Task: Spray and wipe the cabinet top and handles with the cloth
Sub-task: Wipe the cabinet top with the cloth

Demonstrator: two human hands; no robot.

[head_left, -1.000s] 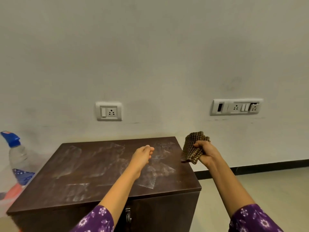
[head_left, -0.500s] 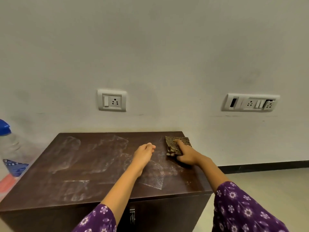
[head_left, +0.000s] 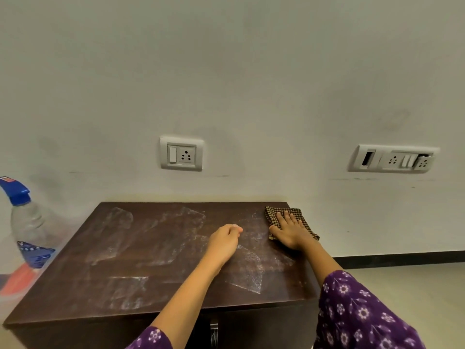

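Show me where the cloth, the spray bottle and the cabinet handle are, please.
cloth (head_left: 273, 214): head view, its checked far-left corner beside the fingers.
spray bottle (head_left: 27, 227): head view, its clear body.
cabinet handle (head_left: 214, 332): head view, the metal piece under the top's front edge.

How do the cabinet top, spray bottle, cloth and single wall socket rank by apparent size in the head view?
1. cabinet top
2. spray bottle, cut off by the frame edge
3. cloth and single wall socket: similar; cloth partly under the right hand, so unranked.
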